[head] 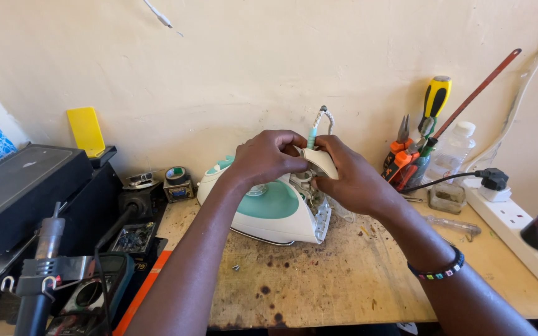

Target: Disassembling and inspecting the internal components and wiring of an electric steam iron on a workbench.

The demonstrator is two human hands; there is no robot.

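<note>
Right now both hands are working at the rear end of a white and green iron (269,208) that is lying on the worn wooden tabletop (356,274), close to the wall. The left hand (268,158) is curling over the top of the iron, fingers bent and pressing on the housing near the cord (314,127). The right hand (353,180) is closing its fingers and thumb around a loose white cover piece (320,162) at the back, holding it against the exposed wiring. A cup of pliers and screwdrivers (415,152) is standing just to the right, and a white power strip (512,218) is lying well apart near the edge.
</note>
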